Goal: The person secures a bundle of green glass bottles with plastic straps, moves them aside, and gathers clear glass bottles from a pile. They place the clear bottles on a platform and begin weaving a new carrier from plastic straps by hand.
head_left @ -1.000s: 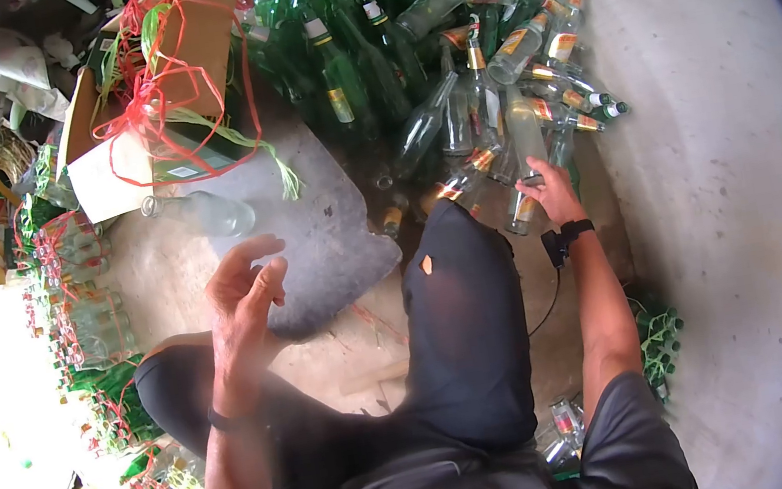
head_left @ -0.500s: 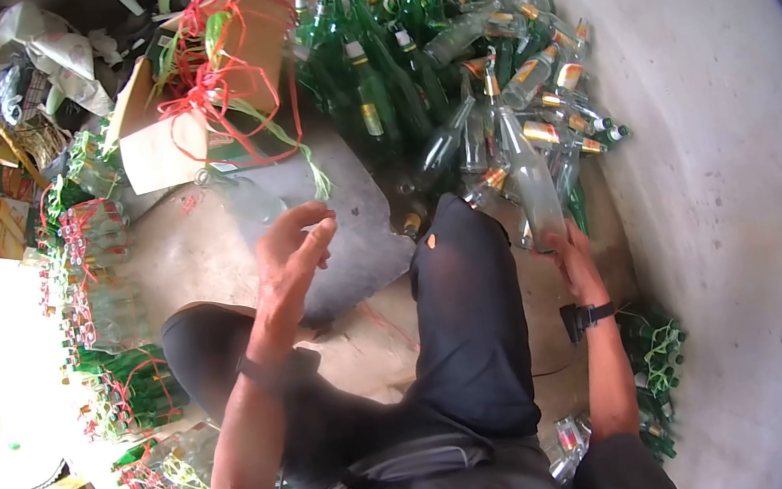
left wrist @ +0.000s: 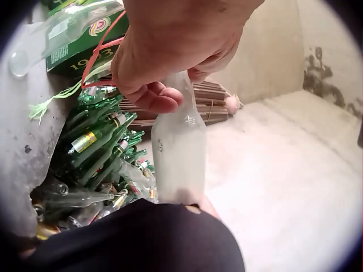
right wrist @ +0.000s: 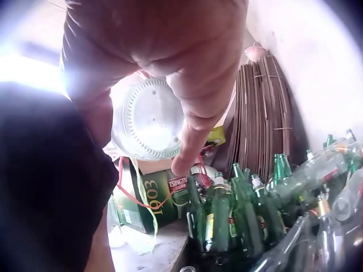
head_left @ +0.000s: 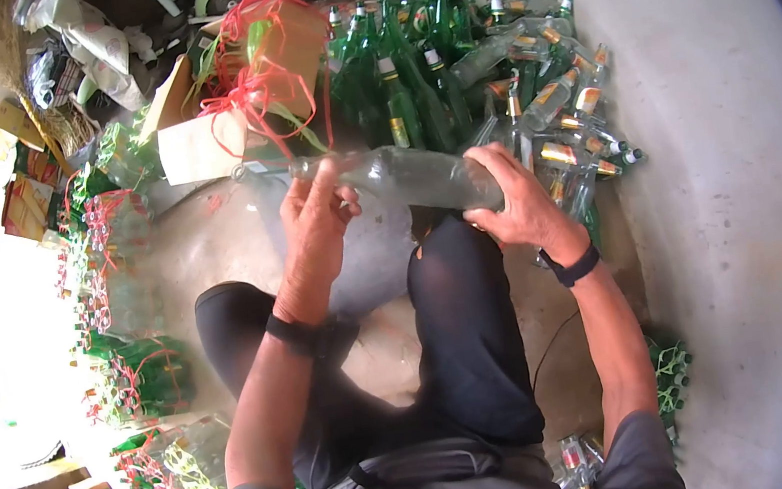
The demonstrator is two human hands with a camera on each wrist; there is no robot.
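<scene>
A clear glass bottle (head_left: 411,176) lies sideways across the space above the knees, its neck to the left. My right hand (head_left: 525,204) grips it by the base end, thumb and fingers spread around the sides; the round ridged bottom (right wrist: 153,119) faces the right wrist camera. At the other end, my left hand (head_left: 313,231) holds the neck, with fingers curled around it in the left wrist view and the mouth mostly hidden there. Another clear bottle (left wrist: 62,39) lies on the grey slab (left wrist: 25,124), close to the green printed box (left wrist: 79,54).
Green and clear bottles (head_left: 418,89) are heaped ahead and to the right. An open cardboard box (head_left: 205,149) with red twine (head_left: 252,93) stands at the front left. Tied bundles of bottles (head_left: 128,274) line the left side. A pale wall (head_left: 737,193) runs along the right.
My right hand has lifted the clear bottle off the heap and brought it left, tilting it sideways. The left hand has moved right and forward, from holding nothing to gripping the bottle's neck.
</scene>
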